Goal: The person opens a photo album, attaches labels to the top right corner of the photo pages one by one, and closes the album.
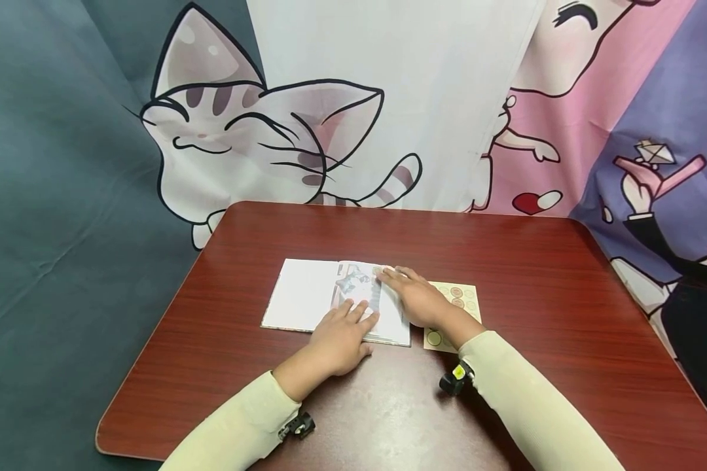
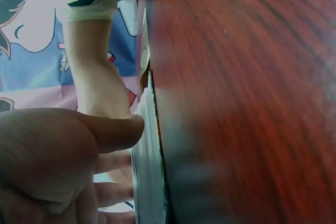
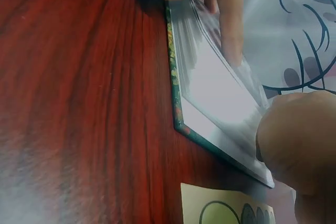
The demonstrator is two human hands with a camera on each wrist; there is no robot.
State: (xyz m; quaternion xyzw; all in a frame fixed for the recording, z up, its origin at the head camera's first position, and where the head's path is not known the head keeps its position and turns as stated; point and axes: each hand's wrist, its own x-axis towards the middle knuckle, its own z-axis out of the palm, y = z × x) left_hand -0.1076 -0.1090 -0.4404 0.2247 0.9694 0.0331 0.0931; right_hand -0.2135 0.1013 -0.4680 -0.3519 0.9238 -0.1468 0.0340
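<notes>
An open hardcover book point(image 1: 300, 294) lies on the table, its left page white. On its right side is a sheet with a pale picture point(image 1: 353, 282). My left hand point(image 1: 337, 337) rests on the book's lower edge with fingers spread; in the left wrist view its thumb point(image 2: 118, 132) lies by the page edges. The right hand point(image 1: 418, 302) reaches over the right page, fingers extended onto its upper part. In the right wrist view the page stack point(image 3: 210, 82) shows above a green patterned cover, with part of the right hand point(image 3: 299, 140) at the side.
A pale yellow sheet with round stickers point(image 1: 468, 297) lies partly under the right forearm, right of the book. The reddish-brown table point(image 1: 212, 366) has rounded corners. Behind it hangs a cloth backdrop with cartoon cats point(image 1: 224, 157).
</notes>
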